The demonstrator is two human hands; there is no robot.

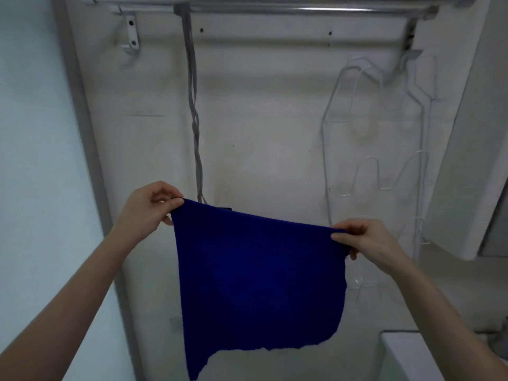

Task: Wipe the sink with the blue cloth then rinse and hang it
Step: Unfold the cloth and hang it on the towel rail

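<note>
The blue cloth (258, 279) hangs spread out flat in front of me, held by its two top corners. My left hand (148, 210) pinches the upper left corner and sits a little higher. My right hand (368, 242) pinches the upper right corner. The cloth's lower edge hangs free and uneven. A metal rail (275, 8) runs across the top of the view, well above the cloth and both hands. The sink is hidden from this view.
A grey cord (193, 111) hangs from the rail down behind the cloth. White wire hangers (384, 127) hang against the wall at the right. A white bracket (130, 37) holds the rail at the left. A white ledge edge (406, 353) shows at the lower right.
</note>
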